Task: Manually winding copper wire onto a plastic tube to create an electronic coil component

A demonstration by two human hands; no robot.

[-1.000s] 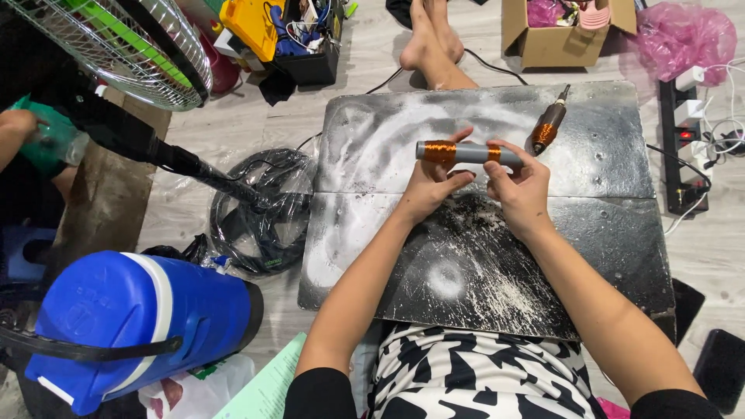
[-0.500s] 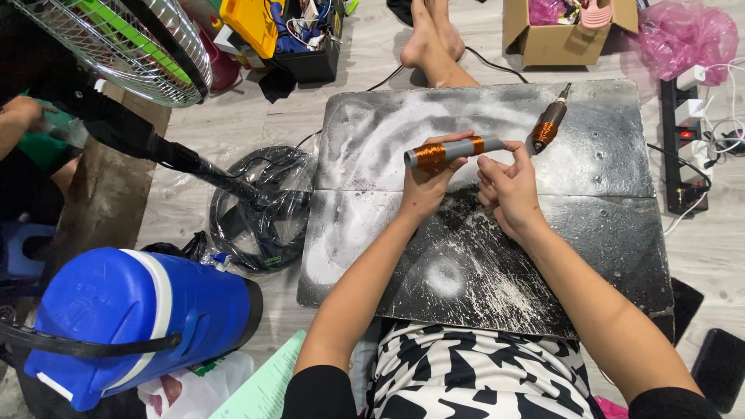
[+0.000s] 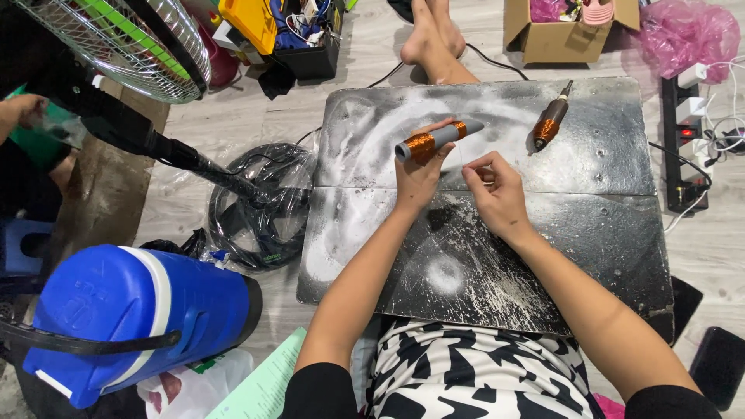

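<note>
Nearest, a black-and-white patterned lap [image 3: 473, 372], with 2 bare forearms reaching out over a dark board [image 3: 590, 233] dusted with white powder. To the left on the floor, a blue cooler jug [image 3: 132, 310] on its side, beside the round black fan base [image 3: 264, 206].

Over the middle of the board, left hand [image 3: 419, 174] raised and closed around the lower end of a grey cylinder wound with copper wire [image 3: 436, 140], held clear of the board and tilted, tip up and to the right. Just beside it, right hand [image 3: 497, 194] narrow, thumb and forefinger pinched together near the cylinder's tip; possibly on a fine strand, though too thin to tell.

Judging by the pose: fine work at the winding in hand, 1 hand steadying, the other pinching. Calls for a firm, unmoving hold on the cylinder and a light, precise pinch close to the copper band.

Further out on the board, a second copper-wound piece [image 3: 549, 124] lying alone, well apart from both hands. Beyond the board's far edge, bare feet [image 3: 434, 39]. At the right edge, a power strip [image 3: 687, 147]. Farthest, a cardboard box [image 3: 543, 39], a pink bag [image 3: 687, 35], and at the upper left a fan cage [image 3: 116, 46] with another person's hand [image 3: 23, 109] near it.
</note>
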